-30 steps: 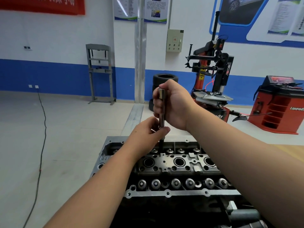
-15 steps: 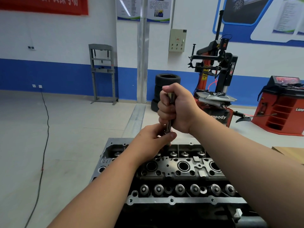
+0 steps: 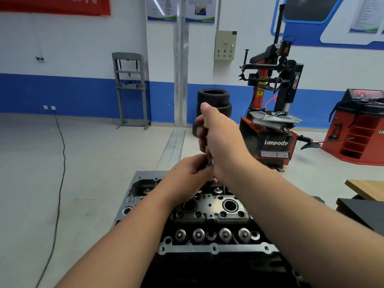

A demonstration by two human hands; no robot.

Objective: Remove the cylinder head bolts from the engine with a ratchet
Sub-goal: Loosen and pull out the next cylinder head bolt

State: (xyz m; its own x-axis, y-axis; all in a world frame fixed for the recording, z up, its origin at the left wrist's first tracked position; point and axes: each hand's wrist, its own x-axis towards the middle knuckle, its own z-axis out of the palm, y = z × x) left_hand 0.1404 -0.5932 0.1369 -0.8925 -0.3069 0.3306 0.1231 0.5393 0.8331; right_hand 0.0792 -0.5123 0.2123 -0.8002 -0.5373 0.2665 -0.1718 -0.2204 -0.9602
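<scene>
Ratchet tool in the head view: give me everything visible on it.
The ratchet tool is a slim, dark metal shaft with a pale tip, standing about upright over the far side of the cylinder head. The right hand grips its upper part; the left hand holds its lower part. Its bottom end is hidden.

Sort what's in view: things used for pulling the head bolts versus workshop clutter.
In use:
grey metal cylinder head
upright steel ratchet tool
right hand gripping its top
left hand pinching its lower shaft

Lying about:
stacked black tyres
red-and-black tyre changer
grey press frame
</scene>
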